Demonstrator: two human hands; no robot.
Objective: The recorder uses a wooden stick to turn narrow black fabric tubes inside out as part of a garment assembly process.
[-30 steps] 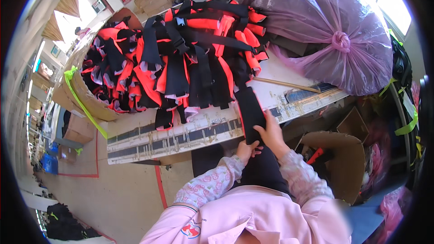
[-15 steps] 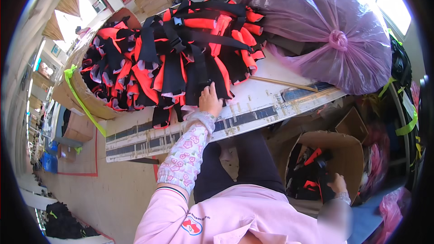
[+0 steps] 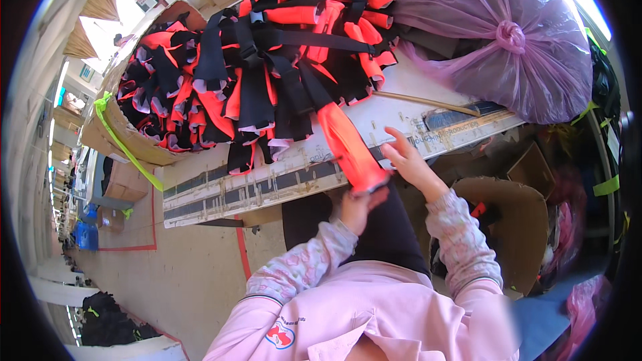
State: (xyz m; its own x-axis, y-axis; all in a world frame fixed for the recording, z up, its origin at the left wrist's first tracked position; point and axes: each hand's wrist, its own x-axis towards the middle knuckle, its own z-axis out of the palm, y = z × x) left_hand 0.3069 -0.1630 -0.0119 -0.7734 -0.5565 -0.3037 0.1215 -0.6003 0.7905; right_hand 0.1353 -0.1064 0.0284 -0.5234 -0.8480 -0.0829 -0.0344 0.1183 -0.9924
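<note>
A large heap of black and bright orange fabric straps [image 3: 247, 87], some with black plastic buckles, covers the left part of the white table. From its near edge one orange and black strap [image 3: 344, 147] stretches toward me past the table's front edge. The near end of that strap is gripped in my left hand [image 3: 361, 208], partly blurred. Just right of the strap, my right hand [image 3: 411, 164] hangs over the table edge, holding nothing, its fingers apart.
A tied purple plastic bag [image 3: 481, 47] fills the table's far right, with a thin wooden stick [image 3: 428, 103] lying before it. Worn tape lines the table's front edge [image 3: 281, 190]. Below right stands an open cardboard box [image 3: 511, 220] holding black and orange pieces.
My left hand has drawn one strap from the heap toward my body. My right hand has come up from the cardboard box to beside the strap.
</note>
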